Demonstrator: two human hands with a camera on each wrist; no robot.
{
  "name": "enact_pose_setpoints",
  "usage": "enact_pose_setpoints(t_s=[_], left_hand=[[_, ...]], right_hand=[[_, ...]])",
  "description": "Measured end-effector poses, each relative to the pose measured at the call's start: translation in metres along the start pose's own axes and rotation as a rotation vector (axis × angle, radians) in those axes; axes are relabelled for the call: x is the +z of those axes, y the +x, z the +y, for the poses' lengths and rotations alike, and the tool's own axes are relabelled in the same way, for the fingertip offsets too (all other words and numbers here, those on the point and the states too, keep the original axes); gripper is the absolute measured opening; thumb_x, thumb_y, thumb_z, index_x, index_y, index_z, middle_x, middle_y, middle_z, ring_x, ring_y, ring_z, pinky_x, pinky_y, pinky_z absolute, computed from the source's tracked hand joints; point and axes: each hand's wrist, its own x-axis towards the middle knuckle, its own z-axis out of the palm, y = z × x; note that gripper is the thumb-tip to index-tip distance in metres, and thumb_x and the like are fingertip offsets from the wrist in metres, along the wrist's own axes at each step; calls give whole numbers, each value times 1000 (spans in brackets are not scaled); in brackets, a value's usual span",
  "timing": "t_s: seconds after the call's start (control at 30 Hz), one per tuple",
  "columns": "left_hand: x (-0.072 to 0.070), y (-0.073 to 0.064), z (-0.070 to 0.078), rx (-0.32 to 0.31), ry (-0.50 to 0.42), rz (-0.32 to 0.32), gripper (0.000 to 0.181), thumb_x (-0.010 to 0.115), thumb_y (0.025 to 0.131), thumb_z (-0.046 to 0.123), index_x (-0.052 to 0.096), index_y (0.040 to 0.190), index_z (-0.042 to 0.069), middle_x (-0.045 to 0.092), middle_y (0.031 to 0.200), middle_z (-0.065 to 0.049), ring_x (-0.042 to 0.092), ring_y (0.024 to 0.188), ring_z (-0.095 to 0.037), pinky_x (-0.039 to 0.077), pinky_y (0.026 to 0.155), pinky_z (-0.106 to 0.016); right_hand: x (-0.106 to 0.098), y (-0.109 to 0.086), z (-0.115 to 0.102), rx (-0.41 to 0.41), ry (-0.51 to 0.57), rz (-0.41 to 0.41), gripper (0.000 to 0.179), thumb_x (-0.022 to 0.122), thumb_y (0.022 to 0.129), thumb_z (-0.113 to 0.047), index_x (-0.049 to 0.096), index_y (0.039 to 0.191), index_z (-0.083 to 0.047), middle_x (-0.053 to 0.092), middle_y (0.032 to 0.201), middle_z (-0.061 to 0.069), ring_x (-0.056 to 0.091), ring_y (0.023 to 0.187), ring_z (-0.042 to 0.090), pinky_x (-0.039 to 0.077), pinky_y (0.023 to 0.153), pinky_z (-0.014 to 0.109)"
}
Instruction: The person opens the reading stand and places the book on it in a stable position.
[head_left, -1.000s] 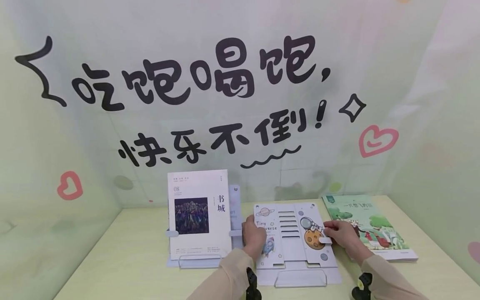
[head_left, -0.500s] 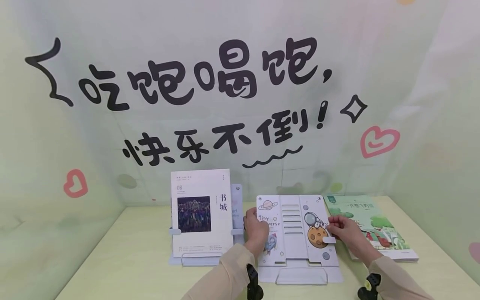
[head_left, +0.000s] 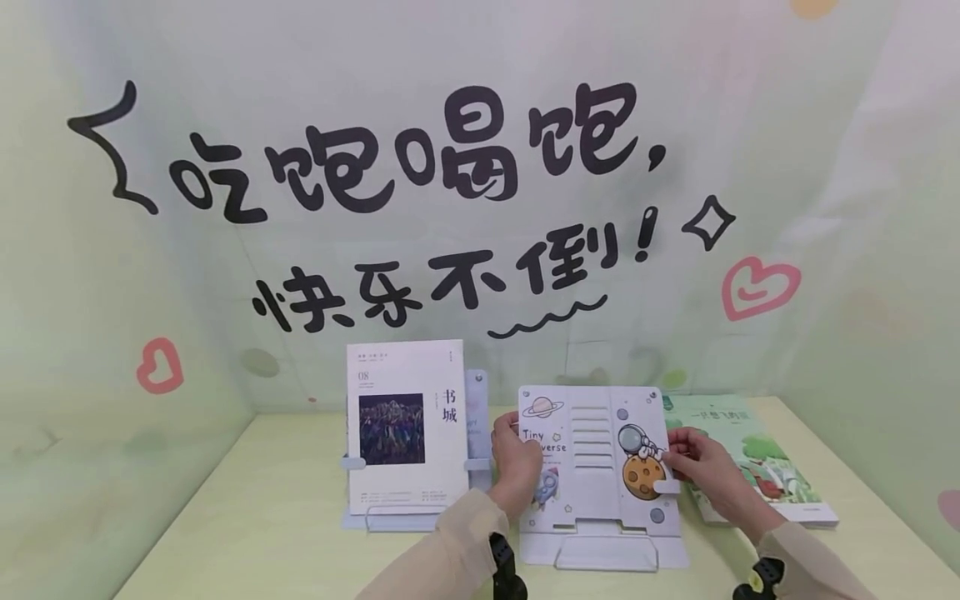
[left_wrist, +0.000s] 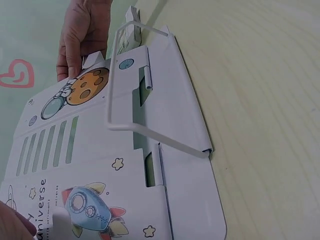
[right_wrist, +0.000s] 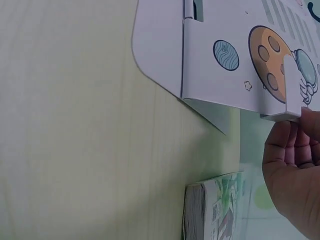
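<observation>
A white book stand point(head_left: 596, 500) printed with an astronaut, planets and a rocket stands on the table, its back panel tilted up from its base plate. My left hand point(head_left: 517, 467) holds the panel's left edge, thumb on the front and fingers behind. At the right edge, beside the small side clip point(right_wrist: 291, 90), my right hand point(head_left: 708, 471) pinches the panel between thumb and fingers. Low at the front sits the stand's wire page holder point(left_wrist: 111, 80). Slots point(head_left: 592, 437) run down the panel's middle. The stand's rear support is mostly hidden behind it.
To the left, a second, pale blue stand point(head_left: 477, 417) carries a white book point(head_left: 405, 487) propped upright. A green illustrated book point(head_left: 780, 475) lies flat at the right, partly behind my right hand. A printed backdrop point(head_left: 420, 67) rises behind the table point(head_left: 247, 517).
Both hands have raised the stand's panel, so it stands steeper and its top edge is higher. The head view has shifted slightly, and the other stand and books keep their places.
</observation>
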Motion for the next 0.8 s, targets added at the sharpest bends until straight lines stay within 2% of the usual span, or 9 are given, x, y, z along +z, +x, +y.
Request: enact_pose_setpoints(t_s=[0.1, 0.17, 0.33, 0.43, 0.57, 0.8], left_hand=[[-3, -1, 1, 35, -33, -14, 50, 48, 78, -12, 44, 125, 1, 51, 102, -8, 53, 82, -17, 48, 73, -30], [-5, -2, 2, 94, -53, -4, 49, 49, 75, -14, 46, 122, 0, 52, 100, -9, 53, 82, -18, 48, 74, -30], [-13, 1, 12, 281, -44, 30, 50, 54, 76, -11, 47, 124, 1, 50, 115, -11, 49, 106, -25, 43, 95, -41], [-15, 2, 24, 392, -44, 17, 50, 57, 78, -7, 47, 126, 2, 47, 123, -12, 46, 113, -27, 39, 101, -44], [-12, -1, 37, 534, -13, -43, 44, 59, 80, -4, 51, 123, 3, 51, 121, -10, 48, 112, -24, 40, 99, -40], [2, -14, 54, 785, 181, -191, 35, 62, 84, 4, 57, 119, 7, 58, 117, -6, 52, 111, -20, 41, 97, -32]], right_hand=[[-2, -5, -2, -25, -5, 3, 34, 56, 91, -4, 44, 119, 9, 55, 95, 7, 53, 81, 10, 52, 69, 23], [-2, -8, -3, -43, -1, 6, 33, 56, 91, -3, 44, 119, 9, 55, 96, 8, 54, 81, 9, 53, 70, 23], [-3, -13, -6, -73, -12, 23, 31, 57, 90, -2, 46, 116, 9, 55, 97, 9, 53, 81, 8, 53, 70, 22], [-4, -16, -7, -83, -34, 44, 29, 58, 90, -2, 47, 114, 8, 56, 95, 8, 53, 80, 7, 52, 69, 21], [-2, -22, -10, -99, -44, 71, 26, 59, 88, -1, 49, 110, 8, 57, 91, 7, 53, 77, 5, 52, 67, 21], [7, -35, -16, -129, -42, 135, 22, 61, 86, 3, 51, 105, 9, 56, 87, 6, 52, 74, 2, 53, 65, 20]])
